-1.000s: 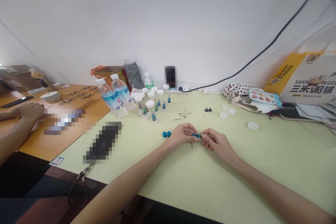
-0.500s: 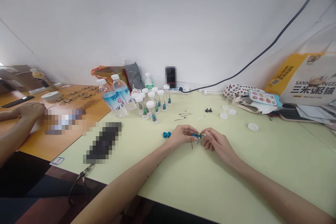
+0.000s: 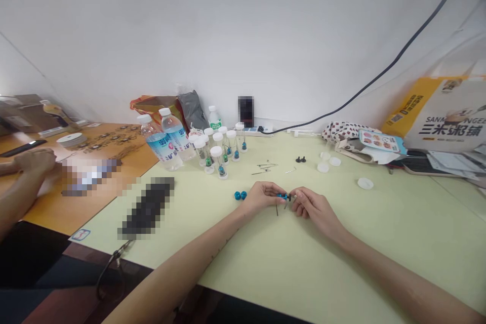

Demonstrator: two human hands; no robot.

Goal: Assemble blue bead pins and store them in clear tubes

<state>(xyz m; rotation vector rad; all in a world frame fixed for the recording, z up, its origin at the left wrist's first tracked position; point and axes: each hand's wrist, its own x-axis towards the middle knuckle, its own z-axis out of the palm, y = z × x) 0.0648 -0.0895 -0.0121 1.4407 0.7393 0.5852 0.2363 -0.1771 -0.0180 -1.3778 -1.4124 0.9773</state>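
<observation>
My left hand [image 3: 263, 196] is closed around a small blue metal part [image 3: 281, 196] with a black piece [image 3: 289, 197] at its right end. Thin dark rods [image 3: 277, 209] stick down below it. My right hand [image 3: 312, 206] pinches close to the black end; what lies between its fingertips is too small to make out. Left of my left hand sit two blue round parts [image 3: 240, 195]. Beyond my hands lie several thin metal rods [image 3: 265, 166], a bent wire-like key [image 3: 290, 170] and a pair of black parts [image 3: 300, 159].
Capped clear tubes [image 3: 219, 163] holding blue or green parts stand back left, beside two water bottles [image 3: 161, 147]. White caps [image 3: 365, 183] lie to the right. A pouch [image 3: 351, 134] and a paper bag [image 3: 451, 111] are farther right. Another person's hand [image 3: 36, 164] is at the left table.
The view has shifted very slightly. Both my hands stay at the blue part with almost the same grip.
</observation>
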